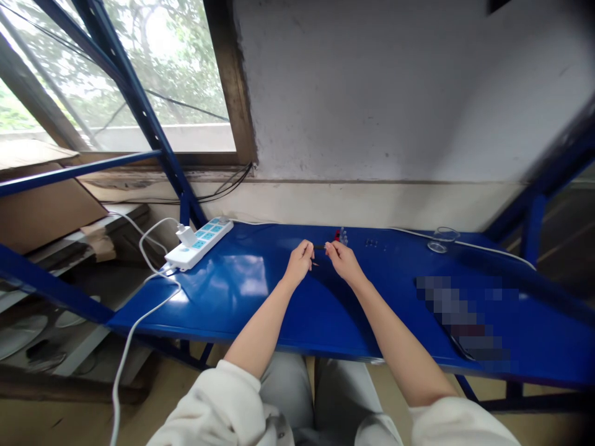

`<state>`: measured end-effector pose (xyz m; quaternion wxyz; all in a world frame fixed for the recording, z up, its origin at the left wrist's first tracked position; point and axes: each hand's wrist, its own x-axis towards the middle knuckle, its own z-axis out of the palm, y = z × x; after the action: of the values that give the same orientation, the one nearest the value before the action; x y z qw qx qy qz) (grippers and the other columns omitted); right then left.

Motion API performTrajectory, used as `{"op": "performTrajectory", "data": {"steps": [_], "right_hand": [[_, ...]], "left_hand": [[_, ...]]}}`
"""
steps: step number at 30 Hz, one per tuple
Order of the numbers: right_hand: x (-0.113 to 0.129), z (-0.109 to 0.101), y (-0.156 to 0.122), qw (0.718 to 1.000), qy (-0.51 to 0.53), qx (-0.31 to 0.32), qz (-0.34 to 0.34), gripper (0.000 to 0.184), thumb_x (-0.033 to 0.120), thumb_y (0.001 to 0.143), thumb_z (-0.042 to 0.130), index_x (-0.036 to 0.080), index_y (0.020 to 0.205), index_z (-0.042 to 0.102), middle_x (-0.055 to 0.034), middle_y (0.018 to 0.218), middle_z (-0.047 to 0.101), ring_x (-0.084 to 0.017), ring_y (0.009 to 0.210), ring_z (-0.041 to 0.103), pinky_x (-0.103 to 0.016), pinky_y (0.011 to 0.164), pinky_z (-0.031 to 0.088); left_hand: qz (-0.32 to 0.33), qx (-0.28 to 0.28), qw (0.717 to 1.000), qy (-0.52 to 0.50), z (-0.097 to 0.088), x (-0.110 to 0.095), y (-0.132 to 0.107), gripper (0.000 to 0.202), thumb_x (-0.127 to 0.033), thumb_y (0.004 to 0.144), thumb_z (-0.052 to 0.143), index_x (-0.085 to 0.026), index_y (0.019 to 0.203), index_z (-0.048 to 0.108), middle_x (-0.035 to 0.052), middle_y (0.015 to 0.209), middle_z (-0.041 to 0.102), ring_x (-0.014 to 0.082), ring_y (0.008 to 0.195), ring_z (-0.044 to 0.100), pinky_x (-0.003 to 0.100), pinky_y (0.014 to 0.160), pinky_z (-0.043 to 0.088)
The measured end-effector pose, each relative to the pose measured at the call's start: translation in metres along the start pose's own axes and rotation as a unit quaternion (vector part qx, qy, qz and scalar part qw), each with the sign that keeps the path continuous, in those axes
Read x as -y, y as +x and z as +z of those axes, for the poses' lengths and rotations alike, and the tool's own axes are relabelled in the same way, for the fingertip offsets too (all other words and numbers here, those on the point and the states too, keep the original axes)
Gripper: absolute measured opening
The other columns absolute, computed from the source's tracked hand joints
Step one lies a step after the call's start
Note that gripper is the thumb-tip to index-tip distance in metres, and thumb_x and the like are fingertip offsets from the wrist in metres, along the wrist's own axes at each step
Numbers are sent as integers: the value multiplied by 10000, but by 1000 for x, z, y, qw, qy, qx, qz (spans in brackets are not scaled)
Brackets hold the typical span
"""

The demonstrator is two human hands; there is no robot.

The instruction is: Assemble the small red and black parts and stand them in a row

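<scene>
A person's left hand (300, 260) and right hand (343, 258) are close together at a shiny blue flat worktop (263, 248). Each hand has its grip pinched on one end of a thin, dark little piece (320, 247), so it is right between them. I can't tell what it is made of. At two o'clock from it sits a small red thing (337, 235). At three o'clock, farther off, is a see-through round loop (437, 246). At nine o'clock lies a long white power strip (201, 243) with blue sockets.
</scene>
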<state>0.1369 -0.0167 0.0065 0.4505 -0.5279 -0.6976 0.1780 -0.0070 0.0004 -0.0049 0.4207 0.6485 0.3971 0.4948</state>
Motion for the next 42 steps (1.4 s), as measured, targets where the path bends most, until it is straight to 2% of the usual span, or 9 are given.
{"op": "performTrajectory", "data": {"steps": [5, 14, 25, 29, 32, 35, 40, 42], "right_hand": [[0, 1, 0, 1000, -7, 11, -8, 376, 465, 856, 307, 193, 673, 491, 20, 541, 480, -105, 501, 434, -215, 517, 323], [-1, 1, -1, 999, -5, 15, -29, 338, 428, 866, 309, 188, 732, 505, 8, 609, 521, -105, 530, 456, -215, 541, 335], [-7, 2, -2, 997, 24, 20, -70, 246, 389, 850, 359, 190, 833, 502, -9, 692, 524, -109, 567, 460, -224, 559, 365], [-13, 4, 0, 996, 59, 11, -71, 228, 366, 830, 405, 188, 941, 496, -16, 764, 552, -95, 533, 461, -227, 539, 377], [-17, 6, 1, 997, 47, 11, -65, 245, 358, 807, 447, 193, 977, 512, -32, 845, 586, -89, 523, 475, -236, 542, 393], [-19, 7, 1, 998, 23, 14, -65, 229, 348, 811, 442, 195, 944, 549, -40, 839, 614, -109, 569, 517, -244, 566, 406], [-18, 6, 1, 998, -13, 8, -62, 235, 334, 831, 415, 190, 953, 557, -38, 809, 623, -123, 620, 545, -246, 607, 418], [-17, 5, 1, 997, -37, 12, -61, 228, 324, 829, 423, 189, 952, 560, -38, 827, 619, -120, 633, 542, -244, 624, 419]], "left_hand": [[-31, -11, 999, -36, 0, 0, 2, 435, -522, 819, 363, -169, 566, 390, -48, 477, 399, 47, 349, 367, 200, 416, 312], [-94, -23, 990, -103, 1, -5, 2, 474, -543, 777, 420, -170, 491, 353, -50, 401, 344, 46, 325, 331, 206, 381, 250], [-108, -54, 985, -127, -3, -2, 2, 430, -498, 752, 479, -168, 506, 354, -43, 415, 399, 43, 325, 350, 196, 369, 247], [-103, -65, 986, -116, -3, -3, 2, 423, -510, 755, 467, -152, 535, 420, -41, 441, 437, 37, 322, 356, 186, 358, 240], [-101, -67, 987, -107, -3, -2, 2, 440, -531, 755, 462, -143, 546, 455, -37, 448, 452, 35, 318, 363, 182, 352, 237], [-87, -69, 989, -97, -2, -1, 3, 434, -538, 753, 467, -134, 597, 503, -31, 485, 486, 30, 319, 374, 177, 350, 249], [-43, -41, 995, -86, -1, 0, 2, 387, -478, 741, 528, -141, 911, 609, -8, 645, 565, 25, 357, 423, 171, 359, 289], [-35, -36, 995, -87, 0, 0, 2, 396, -448, 726, 561, -143, 972, 613, -1, 672, 573, 23, 368, 429, 169, 362, 298]]}}
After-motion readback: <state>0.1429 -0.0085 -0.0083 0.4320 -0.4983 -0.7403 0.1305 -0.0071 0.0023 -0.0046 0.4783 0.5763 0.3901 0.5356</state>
